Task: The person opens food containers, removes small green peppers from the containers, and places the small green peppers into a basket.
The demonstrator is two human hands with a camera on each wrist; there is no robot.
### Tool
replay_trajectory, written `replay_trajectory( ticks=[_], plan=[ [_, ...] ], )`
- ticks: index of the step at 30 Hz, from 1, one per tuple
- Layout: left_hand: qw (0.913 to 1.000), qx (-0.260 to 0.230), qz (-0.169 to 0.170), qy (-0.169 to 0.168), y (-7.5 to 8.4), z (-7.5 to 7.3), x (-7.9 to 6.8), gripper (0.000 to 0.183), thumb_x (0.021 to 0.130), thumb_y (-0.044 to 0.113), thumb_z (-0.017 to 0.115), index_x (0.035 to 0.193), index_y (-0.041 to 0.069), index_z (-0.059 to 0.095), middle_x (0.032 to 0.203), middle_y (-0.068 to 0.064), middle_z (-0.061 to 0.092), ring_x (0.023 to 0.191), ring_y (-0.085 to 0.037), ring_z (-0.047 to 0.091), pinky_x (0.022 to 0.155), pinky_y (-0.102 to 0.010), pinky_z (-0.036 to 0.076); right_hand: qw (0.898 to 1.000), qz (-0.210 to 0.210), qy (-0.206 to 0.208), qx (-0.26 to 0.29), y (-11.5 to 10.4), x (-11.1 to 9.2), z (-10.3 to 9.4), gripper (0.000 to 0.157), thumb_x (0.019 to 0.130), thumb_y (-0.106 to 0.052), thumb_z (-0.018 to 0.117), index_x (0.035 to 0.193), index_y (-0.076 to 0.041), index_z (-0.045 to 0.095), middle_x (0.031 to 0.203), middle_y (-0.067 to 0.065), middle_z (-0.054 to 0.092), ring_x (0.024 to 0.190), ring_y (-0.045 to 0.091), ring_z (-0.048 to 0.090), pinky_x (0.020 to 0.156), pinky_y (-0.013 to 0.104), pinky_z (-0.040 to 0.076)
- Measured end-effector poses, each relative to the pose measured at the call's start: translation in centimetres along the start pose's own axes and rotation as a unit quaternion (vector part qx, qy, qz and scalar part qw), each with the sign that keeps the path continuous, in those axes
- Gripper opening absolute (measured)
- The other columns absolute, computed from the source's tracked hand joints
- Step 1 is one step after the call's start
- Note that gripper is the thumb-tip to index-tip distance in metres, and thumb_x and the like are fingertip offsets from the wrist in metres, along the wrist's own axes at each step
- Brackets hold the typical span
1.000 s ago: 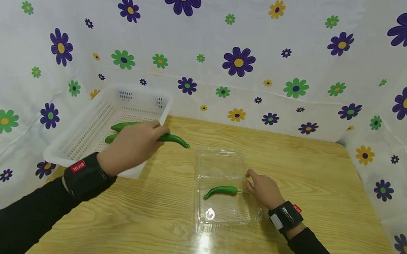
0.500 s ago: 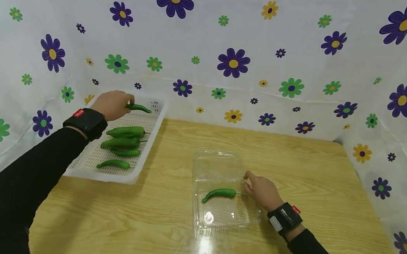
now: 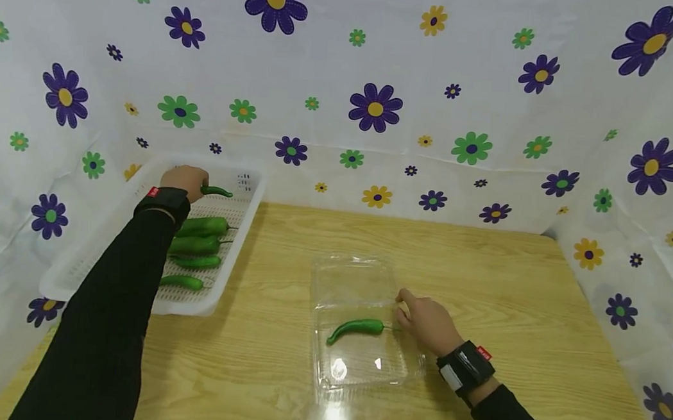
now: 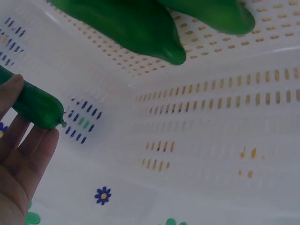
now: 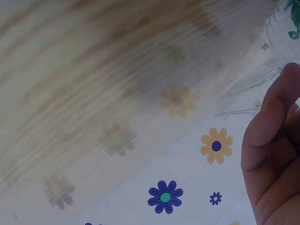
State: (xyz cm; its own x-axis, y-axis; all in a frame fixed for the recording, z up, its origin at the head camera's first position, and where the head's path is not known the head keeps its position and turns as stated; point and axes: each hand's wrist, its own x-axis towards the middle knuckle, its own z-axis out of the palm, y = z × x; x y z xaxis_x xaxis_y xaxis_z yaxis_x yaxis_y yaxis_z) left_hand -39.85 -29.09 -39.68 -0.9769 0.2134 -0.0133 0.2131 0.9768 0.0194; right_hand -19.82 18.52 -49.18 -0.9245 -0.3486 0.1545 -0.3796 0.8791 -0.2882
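Note:
At the back of the white plastic basket [image 3: 240, 246], my left hand [image 3: 185, 180] holds a green chili pepper [image 3: 217, 191]. In the left wrist view, thumb and fingers hold this pepper [image 4: 40, 105] near one end, beside the basket's slotted wall. Several other green peppers [image 3: 194, 245] lie in the basket, partly covered by my left sleeve. A clear plastic clamshell box [image 3: 355, 282] lies opened out on the table, with one curved green pepper [image 3: 358, 327] in its near half. My right hand [image 3: 430, 322] pinches the box's right edge near the hinge.
The wooden table [image 3: 483, 277] runs up to a white flower-patterned cloth [image 3: 323, 55] at the back and both sides. The basket stands in the back left corner, its wall raised around the peppers.
My left hand has carried its pepper from over the basket's right side to the back of the basket, then lower. The right hand keeps its place at the box as the head view shifts slightly.

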Motion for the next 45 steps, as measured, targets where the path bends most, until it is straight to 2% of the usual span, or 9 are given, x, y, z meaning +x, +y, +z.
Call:
replay_trajectory(
  ticks=[11,18,22,25,32,38,40,42,45],
  plan=[
    [0.9988,-0.004,-0.031,-0.038,-0.8,4.5,2.2,0.021,0.085,-0.003,0.058,0.103,-0.004,0.068,0.099,-0.024,0.067,0.081,-0.037,0.063,0.069,-0.051,0.052,1.0,0.008,-0.01,-0.002,-0.1,-0.2,-0.4,0.013,0.089,-0.015,0.061,0.101,-0.009,0.058,0.053,-0.007,0.026,0.046,0.006,0.024,0.045,0.019,0.014],
    [0.9975,-0.012,-0.031,-0.062,-0.4,5.4,2.7,0.018,0.085,-0.002,0.057,0.098,-0.002,0.07,0.094,-0.023,0.069,0.07,-0.031,0.062,0.064,-0.047,0.052,1.0,0.007,-0.015,-0.001,-0.2,0.0,-0.6,0.014,0.09,-0.015,0.061,0.101,-0.008,0.058,0.052,-0.008,0.027,0.045,0.005,0.024,0.045,0.018,0.015],
    [0.9967,-0.008,-0.033,-0.074,-0.8,6.2,3.0,0.013,0.084,-0.002,0.058,0.083,-0.001,0.071,0.077,-0.019,0.068,0.059,-0.026,0.058,0.056,-0.041,0.049,1.0,0.008,-0.013,-0.001,-0.3,0.0,-0.6,0.013,0.089,-0.014,0.061,0.101,-0.009,0.058,0.053,-0.008,0.028,0.046,0.005,0.026,0.045,0.019,0.016],
    [0.9964,-0.013,-0.037,-0.074,-0.9,6.8,3.3,0.016,0.084,-0.002,0.057,0.077,0.0,0.071,0.069,-0.017,0.066,0.057,-0.025,0.056,0.06,-0.045,0.05,1.0,0.011,-0.011,0.001,-0.3,0.0,-0.6,0.012,0.089,-0.014,0.061,0.1,-0.009,0.058,0.053,-0.008,0.028,0.046,0.005,0.025,0.045,0.019,0.016],
    [0.9943,-0.029,-0.047,-0.091,-1.3,7.3,3.8,0.015,0.085,0.0,0.058,0.09,-0.001,0.072,0.089,-0.021,0.069,0.073,-0.033,0.062,0.082,-0.06,0.048,1.0,0.009,-0.006,-0.003,-0.2,0.0,-0.8,0.013,0.09,-0.015,0.061,0.101,-0.01,0.059,0.053,-0.01,0.026,0.046,0.004,0.023,0.046,0.018,0.015],
    [0.9956,-0.038,-0.041,-0.075,-1.7,7.8,3.4,0.015,0.084,-0.001,0.058,0.078,0.001,0.072,0.075,-0.018,0.069,0.062,-0.03,0.059,0.077,-0.061,0.048,1.0,0.001,-0.007,-0.002,-0.2,-0.1,-0.6,0.012,0.09,-0.016,0.06,0.101,-0.01,0.059,0.053,-0.01,0.026,0.046,0.003,0.022,0.045,0.017,0.014],
    [0.9956,-0.039,-0.039,-0.076,-1.8,7.8,3.4,0.014,0.084,-0.001,0.058,0.081,0.0,0.072,0.078,-0.02,0.069,0.065,-0.031,0.06,0.078,-0.06,0.048,1.0,-0.003,-0.003,-0.003,-0.2,-0.1,-0.6,0.012,0.09,-0.016,0.06,0.101,-0.01,0.059,0.053,-0.01,0.026,0.045,0.002,0.021,0.045,0.017,0.013],
    [0.9955,-0.04,-0.035,-0.078,-1.7,7.5,3.5,0.016,0.085,0.0,0.058,0.076,0.001,0.071,0.076,-0.019,0.068,0.063,-0.03,0.058,0.073,-0.057,0.049,1.0,-0.004,0.0,-0.004,-0.1,0.0,-0.6,0.012,0.09,-0.015,0.06,0.1,-0.01,0.059,0.052,-0.01,0.025,0.045,0.002,0.02,0.045,0.017,0.013],
    [0.9955,-0.04,-0.027,-0.082,-1.7,6.9,3.5,0.013,0.085,-0.001,0.058,0.089,-0.004,0.07,0.093,-0.025,0.067,0.077,-0.038,0.061,0.076,-0.056,0.05,1.0,-0.003,0.004,-0.002,-0.1,0.0,-0.8,0.011,0.09,-0.013,0.061,0.1,-0.009,0.059,0.052,-0.009,0.025,0.045,0.002,0.02,0.045,0.017,0.013]
  ],
)
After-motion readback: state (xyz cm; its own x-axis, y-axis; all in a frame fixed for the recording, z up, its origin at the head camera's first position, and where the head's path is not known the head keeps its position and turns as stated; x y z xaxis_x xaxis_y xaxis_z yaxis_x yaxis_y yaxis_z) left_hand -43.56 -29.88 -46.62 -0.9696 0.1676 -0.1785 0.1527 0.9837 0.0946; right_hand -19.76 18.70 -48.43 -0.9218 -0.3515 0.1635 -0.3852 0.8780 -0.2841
